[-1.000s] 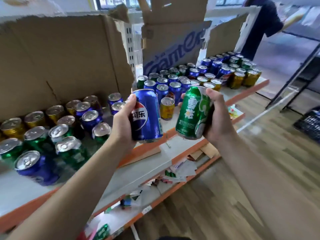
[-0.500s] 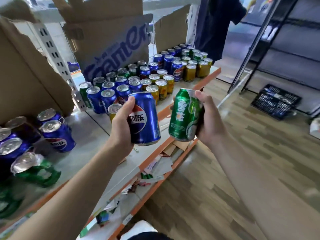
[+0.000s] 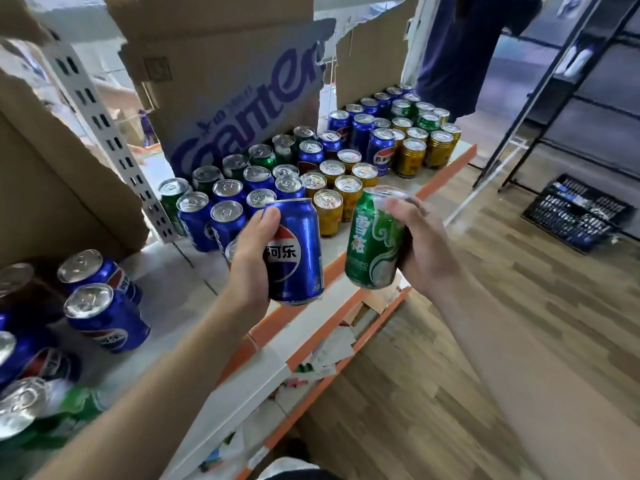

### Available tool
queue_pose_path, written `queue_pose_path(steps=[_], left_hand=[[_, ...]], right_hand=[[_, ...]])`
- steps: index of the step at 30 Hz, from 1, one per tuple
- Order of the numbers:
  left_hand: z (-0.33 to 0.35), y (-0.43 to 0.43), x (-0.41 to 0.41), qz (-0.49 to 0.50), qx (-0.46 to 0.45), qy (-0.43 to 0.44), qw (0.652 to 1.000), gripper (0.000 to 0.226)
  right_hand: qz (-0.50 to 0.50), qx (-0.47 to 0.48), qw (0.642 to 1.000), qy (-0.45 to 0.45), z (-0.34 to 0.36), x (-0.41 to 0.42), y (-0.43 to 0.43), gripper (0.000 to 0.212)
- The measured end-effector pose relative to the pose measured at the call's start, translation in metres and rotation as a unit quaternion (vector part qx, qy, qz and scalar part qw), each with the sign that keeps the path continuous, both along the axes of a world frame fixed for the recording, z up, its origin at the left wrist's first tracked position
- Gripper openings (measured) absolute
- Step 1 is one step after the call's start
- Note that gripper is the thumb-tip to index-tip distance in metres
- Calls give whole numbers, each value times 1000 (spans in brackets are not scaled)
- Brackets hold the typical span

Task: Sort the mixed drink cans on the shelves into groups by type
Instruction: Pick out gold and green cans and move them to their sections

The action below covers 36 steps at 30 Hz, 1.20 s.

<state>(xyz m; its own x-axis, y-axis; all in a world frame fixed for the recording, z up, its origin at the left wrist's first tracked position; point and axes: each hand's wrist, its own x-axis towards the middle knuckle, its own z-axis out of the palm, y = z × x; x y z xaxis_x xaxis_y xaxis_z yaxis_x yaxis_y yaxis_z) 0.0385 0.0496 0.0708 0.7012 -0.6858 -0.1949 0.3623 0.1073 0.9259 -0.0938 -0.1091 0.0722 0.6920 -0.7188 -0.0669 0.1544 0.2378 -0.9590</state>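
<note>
Blue can (image 3: 296,251): smooth metal cylinder, gripped upright in left hand (image 3: 251,263), thumb across its front label, fingers curled behind. Green can (image 3: 375,242): glossy, tilted slightly, held in right hand (image 3: 424,247), fingers wrapped around its far side and top rim. Both are held above the orange-edged shelf (image 3: 301,306). Standing cans (image 3: 287,183), blue, green and gold with silver tops, crowd the shelf before torn cardboard (image 3: 225,74).

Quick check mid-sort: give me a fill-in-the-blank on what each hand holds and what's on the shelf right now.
1. The left hand grips a ____ Pepsi can.
2. The right hand grips a ____ can.
3. The can group just behind the held cans is ____ in colour.
4. Both held cans are above the shelf's ____ front edge.

Missing words: blue; green; yellow; orange
</note>
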Motion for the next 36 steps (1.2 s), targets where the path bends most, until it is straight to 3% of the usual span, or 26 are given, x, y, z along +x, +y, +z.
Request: queue_pose_path(steps=[5, 10, 15, 19, 23, 28, 36], left_hand=[[-6, 7, 24, -6, 17, -52, 998, 68], [-16, 16, 41, 7, 16, -83, 996, 27], [-21, 20, 50, 28, 28, -105, 994, 30], [-23, 17, 48, 56, 42, -128, 989, 47], [-26, 7, 39, 105, 45, -132, 985, 41], [-22, -20, 25, 170, 56, -149, 973, 58], [-8, -96, -11, 223, 46, -150, 962, 43]], right_hand=[[36, -80, 995, 35, -14, 42, -7, 51], [64, -175, 977, 101, -35, 79, -9, 53], [79, -235, 957, 152, -62, 111, -16, 58], [121, -241, 953, 141, -81, 124, -20, 56], [131, -230, 957, 121, -95, 127, -30, 61], [202, -236, 946, 90, -98, 125, -47, 62], [254, -257, 932, 32, -52, 76, -131, 41]])
